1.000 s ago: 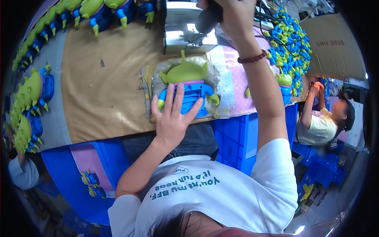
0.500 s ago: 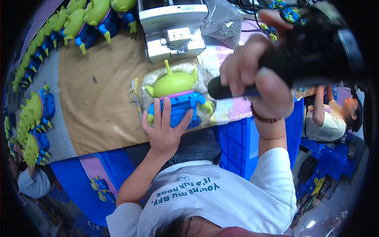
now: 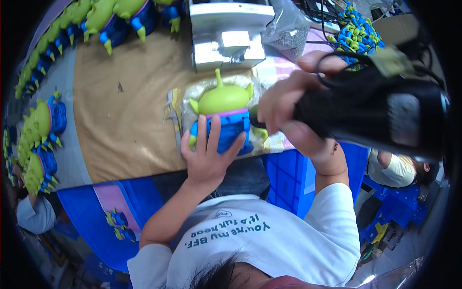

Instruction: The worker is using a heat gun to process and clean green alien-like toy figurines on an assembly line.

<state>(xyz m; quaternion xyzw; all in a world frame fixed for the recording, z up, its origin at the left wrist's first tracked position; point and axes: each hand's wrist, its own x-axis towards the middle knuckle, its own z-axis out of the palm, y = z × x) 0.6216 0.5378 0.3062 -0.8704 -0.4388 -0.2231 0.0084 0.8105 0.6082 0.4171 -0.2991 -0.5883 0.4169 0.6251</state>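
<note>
A green and blue alien toy figure (image 3: 224, 100) lies back side up in a pale, plastic-covered nest (image 3: 188, 92) by the table's front edge. My left hand (image 3: 206, 161) rests spread across its blue body, fingers flat, thumb towards the right side. In my right hand (image 3: 288, 108) is a black electric screwdriver (image 3: 361, 108), its fingers wrapped round the front part. The tool is tilted, its dark nose close to the toy's right shoulder. Whether the bit touches the toy I cannot tell; the nose and my fingers hide it.
A white metal machine (image 3: 231, 36) stands behind the nest, beside a clear bag (image 3: 291, 36) of small grey pieces. Toy figures (image 3: 103, 21) line the far left; more (image 3: 41, 125) stand at the left edge. Blue-green parts (image 3: 358, 33) are heaped at right. Another person (image 3: 394, 168) sits right.
My right hand has brought the screwdriver down and left, its nose now at the toy's shoulder. My left hand stays on the toy. The whole view has shifted slightly.
</note>
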